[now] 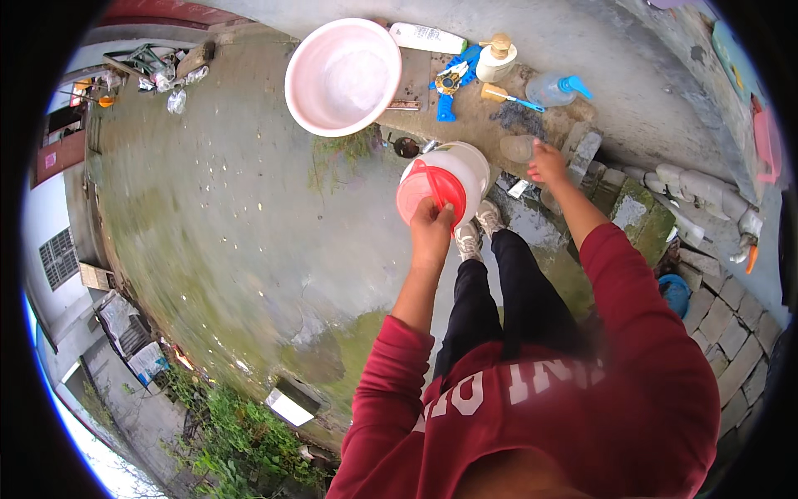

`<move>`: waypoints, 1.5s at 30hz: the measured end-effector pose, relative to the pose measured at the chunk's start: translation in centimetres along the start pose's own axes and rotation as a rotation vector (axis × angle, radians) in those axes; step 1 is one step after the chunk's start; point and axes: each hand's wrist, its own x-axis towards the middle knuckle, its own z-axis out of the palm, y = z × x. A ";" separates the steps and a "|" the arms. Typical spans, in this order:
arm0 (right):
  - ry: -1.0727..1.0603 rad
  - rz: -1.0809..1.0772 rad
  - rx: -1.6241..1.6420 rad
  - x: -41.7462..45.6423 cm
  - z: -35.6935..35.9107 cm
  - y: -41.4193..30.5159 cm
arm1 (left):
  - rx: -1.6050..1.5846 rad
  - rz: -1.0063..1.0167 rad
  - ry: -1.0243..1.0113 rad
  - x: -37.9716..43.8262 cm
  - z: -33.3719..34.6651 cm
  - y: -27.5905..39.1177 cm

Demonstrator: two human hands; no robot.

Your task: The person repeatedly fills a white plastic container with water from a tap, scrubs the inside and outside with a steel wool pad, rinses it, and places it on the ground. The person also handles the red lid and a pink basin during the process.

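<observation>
My left hand (431, 219) grips the red carry handle of a round red lid (414, 193). Under that lid is a whitish plastic container (472, 163), and I cannot tell whether the pale round wall behind it is a separate bucket. Out to the right, my right hand (548, 163) has its thumb and fingers at the rim of a small translucent plastic cup (516, 148), beside the edge of a concrete ledge (461, 125). Both of my shoes stand just behind the lidded container.
A pink basin (343, 78) rests at the ledge's left end. Along the ledge lie a white bottle (427, 37), blue gloves (446, 105), a cream pump bottle (496, 61), a sponge brush (511, 98) and a clear bottle with a blue pump (552, 90). Mossy blocks (639, 215) flank my right side.
</observation>
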 end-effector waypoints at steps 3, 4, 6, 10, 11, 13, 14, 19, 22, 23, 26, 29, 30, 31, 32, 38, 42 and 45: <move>0.018 0.045 0.085 1.5 -0.4 0.8 | -0.024 -0.016 -0.025 0.3 0.6 0.8; -0.023 0.052 0.081 1.2 -0.3 0.2 | -0.040 -0.028 -0.021 0.4 0.9 0.7; -0.070 0.020 0.034 0.8 -0.2 -0.6 | -0.044 -0.029 -0.029 0.9 1.2 0.7; -0.091 -0.042 0.013 0.7 -1.1 -0.1 | 0.025 0.009 -0.060 2.2 2.6 1.7; -0.095 -0.034 0.048 0.6 -1.5 0.6 | 0.010 0.019 -0.078 2.3 3.2 2.5; -0.141 -0.023 0.170 -0.6 -2.1 1.5 | 0.017 0.049 -0.092 3.0 3.5 3.1; -0.165 -0.018 0.231 -1.2 -2.4 1.9 | 0.042 0.070 -0.098 3.7 3.4 2.7; -0.071 -0.040 0.337 -3.2 -3.0 5.0 | 0.127 0.104 -0.134 5.3 3.8 4.6; -0.130 0.020 0.334 -4.8 -2.6 6.3 | 0.122 0.103 -0.144 6.2 4.4 5.8; -0.182 0.040 0.374 -5.7 -2.1 6.2 | 0.106 0.098 -0.145 6.2 4.9 6.3; -0.349 0.099 0.525 -6.7 -0.4 6.7 | 0.151 0.129 -0.144 6.7 5.7 6.7; -0.491 0.180 0.748 -7.2 2.8 6.0 | 0.186 0.155 -0.164 7.0 6.0 6.0; -0.514 0.215 0.833 -7.5 4.3 4.9 | 0.203 0.155 -0.166 7.0 6.2 5.9; -0.536 0.249 0.918 -7.4 5.5 4.2 | 0.219 0.155 -0.169 6.9 6.4 5.9; -0.542 0.275 0.993 -7.3 6.1 3.4 | 0.250 0.175 -0.186 6.9 6.7 5.9; -0.569 0.359 1.182 -7.5 10.4 0.8 | 0.349 0.337 -0.151 7.1 6.1 5.6; -0.584 0.224 1.143 -5.8 11.7 -1.3 | 0.324 0.343 -0.139 8.8 4.6 6.0; -0.607 0.150 1.119 -5.4 11.0 -3.1 | 0.280 0.300 -0.177 7.7 5.0 7.1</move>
